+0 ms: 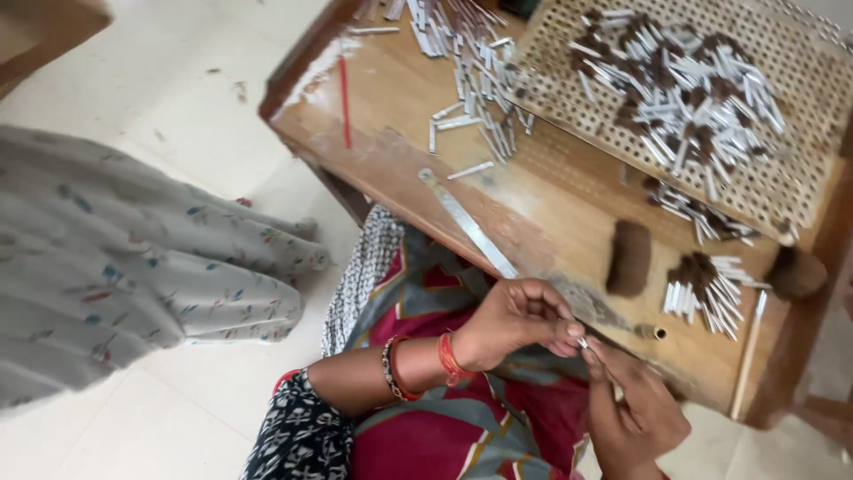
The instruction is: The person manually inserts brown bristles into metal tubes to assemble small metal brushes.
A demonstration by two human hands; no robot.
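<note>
Head view, looking down over the lap to a low wooden table [569,213].

Left hand [520,320]: fingers pinched shut on a small white paper tube [582,341], held over the lap just off the table's near edge. Right hand [635,409]: its fingers [597,360] meet the same tube from below, closed on its lower end. Both hands touch at the tube; I cannot tell which one bears it, nor whether its end is filled.

Around the table: a small bundle of white tubes with dark brown ends [706,289] lies at the table's near right part, a dark brown lump [629,258] just to its left. A perforated tray [791,107] sits on the table's far right, heaped with more tubes [680,89]. Loose white tubes [480,98] scatter over the table's far middle; a metal ruler [466,222] lies slantwise near its front edge, a red stick [344,102] toward its left end.

Judgement on doing this step well: I keep the pinch light so the thin paper does not crush, keep the tube straight between the two grips, and work close to the table's edge so any spill lands on wood, not cloth.
</note>
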